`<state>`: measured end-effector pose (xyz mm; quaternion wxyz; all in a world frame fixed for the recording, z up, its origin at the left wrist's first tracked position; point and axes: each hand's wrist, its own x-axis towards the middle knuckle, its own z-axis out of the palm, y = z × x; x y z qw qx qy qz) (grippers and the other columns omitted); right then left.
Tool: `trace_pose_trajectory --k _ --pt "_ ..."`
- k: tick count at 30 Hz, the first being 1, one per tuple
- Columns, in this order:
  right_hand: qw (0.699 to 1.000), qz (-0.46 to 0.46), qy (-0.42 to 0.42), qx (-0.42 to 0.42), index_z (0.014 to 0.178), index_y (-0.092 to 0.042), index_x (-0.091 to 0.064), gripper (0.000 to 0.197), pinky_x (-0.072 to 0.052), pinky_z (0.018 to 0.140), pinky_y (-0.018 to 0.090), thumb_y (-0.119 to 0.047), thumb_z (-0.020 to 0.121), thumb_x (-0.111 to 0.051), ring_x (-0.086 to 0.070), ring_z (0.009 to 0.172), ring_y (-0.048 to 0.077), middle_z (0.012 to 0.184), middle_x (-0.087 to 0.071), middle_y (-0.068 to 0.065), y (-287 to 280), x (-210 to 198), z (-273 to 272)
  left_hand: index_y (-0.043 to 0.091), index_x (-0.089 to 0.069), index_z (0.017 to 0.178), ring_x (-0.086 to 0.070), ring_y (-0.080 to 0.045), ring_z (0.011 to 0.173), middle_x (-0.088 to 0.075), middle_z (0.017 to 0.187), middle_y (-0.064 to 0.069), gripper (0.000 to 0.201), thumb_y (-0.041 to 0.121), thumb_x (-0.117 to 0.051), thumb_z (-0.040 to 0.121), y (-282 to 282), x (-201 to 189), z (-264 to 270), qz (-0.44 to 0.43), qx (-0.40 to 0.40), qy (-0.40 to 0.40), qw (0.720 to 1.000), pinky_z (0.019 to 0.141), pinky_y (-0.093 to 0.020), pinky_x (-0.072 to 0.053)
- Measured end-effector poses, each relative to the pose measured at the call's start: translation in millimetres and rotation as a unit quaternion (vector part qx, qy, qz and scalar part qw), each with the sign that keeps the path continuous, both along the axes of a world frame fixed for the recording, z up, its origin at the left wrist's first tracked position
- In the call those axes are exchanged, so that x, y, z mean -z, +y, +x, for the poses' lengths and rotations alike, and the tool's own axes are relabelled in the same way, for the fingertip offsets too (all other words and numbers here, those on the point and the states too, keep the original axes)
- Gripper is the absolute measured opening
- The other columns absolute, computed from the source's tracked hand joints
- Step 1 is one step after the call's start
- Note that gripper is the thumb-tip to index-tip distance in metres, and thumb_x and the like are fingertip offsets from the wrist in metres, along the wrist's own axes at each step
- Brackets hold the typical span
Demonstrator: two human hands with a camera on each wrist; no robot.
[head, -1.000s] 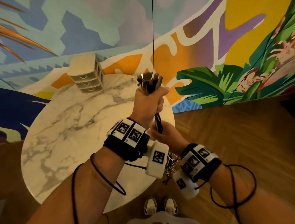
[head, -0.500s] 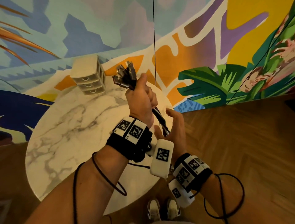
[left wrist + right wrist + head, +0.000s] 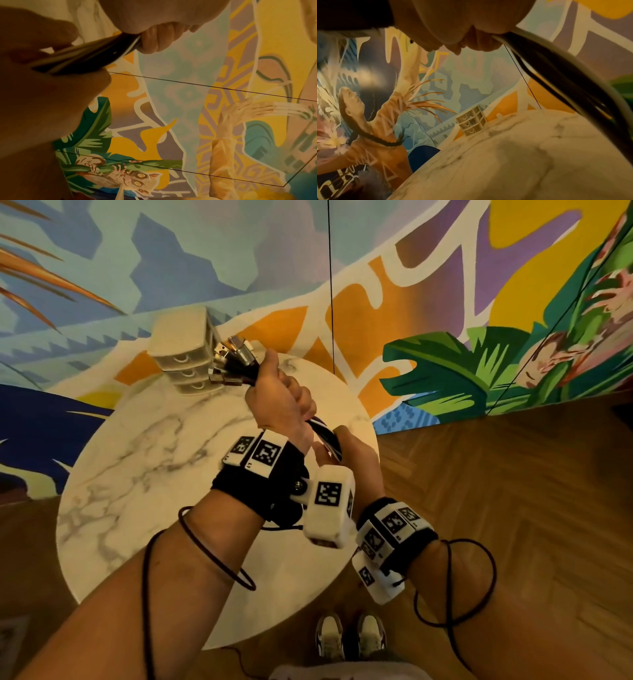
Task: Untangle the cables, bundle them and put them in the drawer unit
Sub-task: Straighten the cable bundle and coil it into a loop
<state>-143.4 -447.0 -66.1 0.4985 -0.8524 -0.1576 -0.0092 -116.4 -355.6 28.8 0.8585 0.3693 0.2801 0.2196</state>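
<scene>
Left hand [image 3: 279, 402] fists the cables [image 3: 236, 364] near the drawers [image 3: 181, 350] — right hand [image 3: 352, 453] wraps their tail, likely gathering slack.

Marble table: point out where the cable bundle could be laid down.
The marble table shows bare stone from its near-left rim up to the drawer unit. The right half is crowded: the left hand and right hand grip the cable bundle there.

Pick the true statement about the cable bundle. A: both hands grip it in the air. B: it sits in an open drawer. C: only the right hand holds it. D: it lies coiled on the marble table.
A: the left hand grips the cable bundle below its plugs and the right hand grips it lower down.
</scene>
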Motion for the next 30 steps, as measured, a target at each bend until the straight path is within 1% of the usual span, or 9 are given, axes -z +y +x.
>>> trace_pose_trajectory --k 5,9,13,17,21,26,28,29,30 --pt "0.990 -0.137 -0.037 -0.002 0.081 -0.018 -0.038 0.031 -0.040 0.055 0.036 -0.044 0.096 -0.046 -0.052 0.062 0.032 0.064 -0.053 0.003 -7 1 -3 0.021 -0.028 0.055 -0.015 -0.010 0.032 -0.021 0.043 0.004 0.047 0.031 -0.051 0.095 5 3 0 0.005 -0.007 0.010 1.000 0.036 -0.016 -0.015" --pt "0.988 -0.146 -0.036 0.031 0.084 -0.012 -0.058 0.032 -0.046 0.054 0.038 -0.041 0.094 -0.049 -0.054 0.060 0.031 0.065 -0.060 0.007 -18 0 -4 0.022 -0.026 0.053 -0.013 -0.010 0.033 -0.020 0.042 0.005 0.049 0.032 -0.049 0.095 11 0 2 0.011 0.004 0.000 1.000 0.037 -0.017 -0.013" --pt "0.988 -0.077 0.119 -0.053 0.061 -0.016 -0.048 0.039 -0.033 0.050 0.032 -0.040 0.091 -0.057 -0.038 0.046 0.014 0.052 -0.044 -0.003 -35 -7 3 0.023 -0.025 0.054 -0.012 -0.011 0.036 -0.019 0.042 0.005 0.050 0.036 -0.046 0.097 23 -2 1 0.018 0.059 -0.031 0.998 0.037 -0.018 -0.013" --pt "0.908 0.113 0.363 -0.178 0.060 -0.019 -0.036 0.040 -0.017 0.041 0.025 -0.028 0.092 -0.058 -0.021 0.039 0.011 0.047 -0.029 -0.004 -54 -20 11 0.021 -0.021 0.056 -0.010 -0.011 0.034 -0.018 0.039 0.006 0.050 0.038 -0.041 0.099 22 -1 -3 0.026 0.151 -0.079 0.985 0.035 -0.018 -0.012" --pt "0.870 0.163 0.409 -0.224 0.061 -0.021 -0.019 0.051 -0.009 0.044 0.027 -0.038 0.088 -0.058 -0.013 0.041 0.011 0.047 -0.019 -0.005 -68 -17 15 0.020 -0.020 0.055 -0.010 -0.011 0.032 -0.018 0.038 0.005 0.052 0.040 -0.039 0.099 23 -3 -2 0.035 0.193 -0.103 0.975 0.035 -0.016 -0.013" --pt "0.860 0.164 0.440 -0.201 0.059 -0.022 -0.023 0.049 -0.008 0.042 0.024 -0.046 0.088 -0.054 -0.013 0.040 0.008 0.049 -0.018 -0.007 -79 -12 12 0.022 -0.027 0.046 -0.012 -0.011 0.032 -0.018 0.037 0.006 0.057 0.037 -0.041 0.099 19 2 -12 0.091 0.222 -0.096 0.966 0.037 -0.016 -0.012" --pt "0.843 0.196 0.472 -0.167 0.057 -0.022 -0.025 0.046 -0.007 0.041 0.023 -0.046 0.084 -0.054 -0.012 0.040 0.008 0.049 -0.018 -0.007 -80 -12 14 0.024 -0.039 0.046 -0.024 -0.008 0.033 -0.029 0.037 0.010 0.048 0.031 -0.052 0.091 13 4 -24 0.230 0.272 -0.085 0.931 0.039 -0.019 -0.022" --pt "0.835 0.210 0.485 -0.154 0.056 -0.021 -0.028 0.047 -0.007 0.042 0.023 -0.046 0.084 -0.056 -0.013 0.040 0.008 0.049 -0.019 -0.007 -80 -13 16 0.026 -0.048 0.049 -0.034 -0.004 0.038 -0.040 0.038 0.010 0.038 0.029 -0.059 0.085 11 4 -32 0.346 0.316 -0.064 0.881 0.044 -0.021 -0.031" --pt "0.829 0.219 0.492 -0.150 0.055 -0.015 -0.032 0.050 -0.008 0.045 0.023 -0.045 0.082 -0.060 -0.015 0.042 0.011 0.052 -0.021 -0.005 -81 -13 19 0.028 -0.058 0.053 -0.043 -0.002 0.047 -0.051 0.044 0.013 0.026 0.029 -0.064 0.079 9 5 -41 0.459 0.379 -0.055 0.802 0.054 -0.022 -0.039"
